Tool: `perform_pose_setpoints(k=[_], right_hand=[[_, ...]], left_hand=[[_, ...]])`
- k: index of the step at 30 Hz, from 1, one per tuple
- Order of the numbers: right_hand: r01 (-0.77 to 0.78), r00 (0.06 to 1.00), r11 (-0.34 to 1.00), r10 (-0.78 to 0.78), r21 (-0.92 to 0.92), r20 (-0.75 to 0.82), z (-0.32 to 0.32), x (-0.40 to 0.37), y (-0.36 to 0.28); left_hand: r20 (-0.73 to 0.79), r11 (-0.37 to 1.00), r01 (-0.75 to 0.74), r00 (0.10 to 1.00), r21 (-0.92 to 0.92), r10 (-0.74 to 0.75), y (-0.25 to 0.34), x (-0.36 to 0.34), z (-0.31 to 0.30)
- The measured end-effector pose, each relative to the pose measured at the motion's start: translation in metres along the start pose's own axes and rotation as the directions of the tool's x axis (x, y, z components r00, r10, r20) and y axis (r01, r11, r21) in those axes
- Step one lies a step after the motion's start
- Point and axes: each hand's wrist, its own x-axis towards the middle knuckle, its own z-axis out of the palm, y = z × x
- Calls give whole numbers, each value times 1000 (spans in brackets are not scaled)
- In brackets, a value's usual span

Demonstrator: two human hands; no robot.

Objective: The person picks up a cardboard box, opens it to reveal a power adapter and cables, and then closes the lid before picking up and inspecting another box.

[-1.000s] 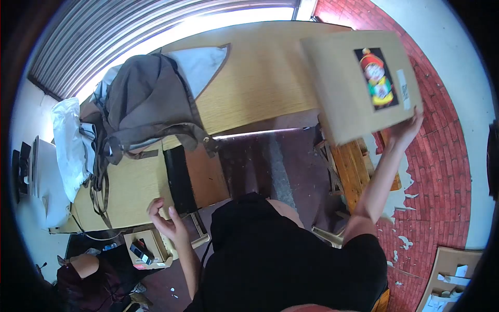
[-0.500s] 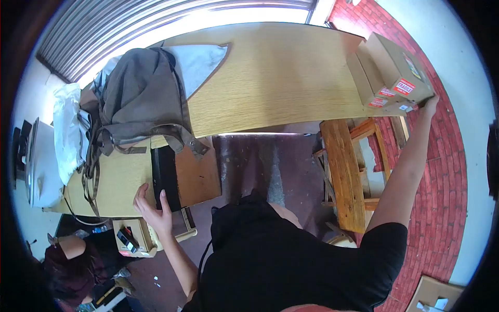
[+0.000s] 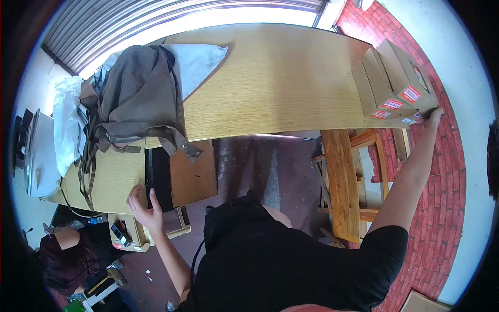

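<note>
My right hand (image 3: 435, 115) is at the far right end of the table, closed on the near lower corner of a cardboard box (image 3: 405, 73). Its fingers are mostly hidden by the box. Two more cardboard boxes, a middle one (image 3: 378, 78) and a left one (image 3: 365, 86), stand tight against it. Red and white "FRAGILE" labels show on their near sides. My left hand (image 3: 146, 210) hovers with fingers apart and nothing in it, near the table's front edge, beside a black panel (image 3: 158, 179) and a brown board (image 3: 192, 177).
A grey-brown backpack (image 3: 136, 93) and a white plastic bag (image 3: 67, 125) lie on the left of the wooden table (image 3: 280, 78). A wooden bench (image 3: 340, 187) stands below the right end. Another person (image 3: 70, 255) is at lower left, near an open carton (image 3: 136, 238) holding a black object.
The view has shifted slightly, so the table sits lower at the right. More of the middle box shows beside the right one. My right hand stays at the corner; my left remains spread.
</note>
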Motion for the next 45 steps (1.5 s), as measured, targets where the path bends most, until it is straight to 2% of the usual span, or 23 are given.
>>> perform_pose_setpoints(k=[7,10,15,16,17,18,19,20,21,22,25,26,27,28,29,31,33,34,36,39,40,42,45], right_hand=[[127,991,991,-128,-41,-26,4,-7,9],[-39,999,988,38,-151,-5,-9,17,12],[2,990,978,27,-209,140,-23,52,17],[19,996,953,-45,-303,-79,-17,38,12],[-195,814,860,-126,-471,-567,33,-67,-29],[-167,721,865,-219,-472,-657,2,-9,-8],[3,687,912,-300,-410,-662,26,-66,-18],[490,767,857,-510,-157,-390,30,-89,-9],[598,756,801,-579,-39,-305,61,-148,-14],[589,771,808,-569,-21,-285,81,-187,-3],[698,644,705,-694,124,320,139,-303,35],[689,546,712,-633,136,549,159,-358,41],[570,579,808,-521,145,628,180,-416,50],[562,462,806,-490,183,739,192,-450,67],[508,414,859,-307,62,857,205,-495,68],[394,192,909,-226,136,955,228,-574,64],[165,137,981,-128,105,982,247,-646,60],[157,121,981,-129,110,984,255,-668,61],[290,-75,934,-196,210,978,266,-711,64],[284,-66,930,-222,231,973,273,-771,71],[301,-60,920,-245,252,968,275,-789,74],[299,-96,914,-258,275,961,273,-824,72],[208,-146,934,-264,291,953,260,-886,74]], left_hand=[[-18,1000,0,1000,12,0,4,1,1],[-12,1000,2,1000,16,-2,0,1,1],[-25,998,33,999,-47,-34,4,2,-1],[-23,997,37,999,-67,-38,5,3,-3],[-28,995,31,999,-92,-34,4,2,-4],[-38,993,25,999,-117,-30,2,3,-4],[-44,991,22,999,-132,-28,3,3,-5],[-51,989,17,998,-146,-25,3,3,-7],[-66,987,6,998,-162,-17,4,3,-8],[-53,984,3,998,-180,-13,2,3,-11],[-71,963,-20,997,-270,1,-7,-1,-16],[-80,953,-36,997,-300,12,-10,-4,-18],[-99,942,-49,995,-331,17,-11,-6,-22],[-106,936,-49,994,-350,12,-14,-11,-26],[-116,937,-61,993,-343,22,-22,-19,-29],[-136,949,-65,990,-307,24,-39,-40,-42],[-189,957,25,979,-290,-83,-67,-68,-51],[-211,954,84,966,-287,-149,-81,-82,-58],[-235,959,152,949,-240,-209,-121,-118,-64],[-109,868,475,864,-146,-491,-198,-187,-68],[-114,867,479,862,-136,-494,-224,-204,-70],[-115,561,785,552,-262,-826,-273,-235,-72],[-159,559,829,553,7,-818,-358,-272,-79]])
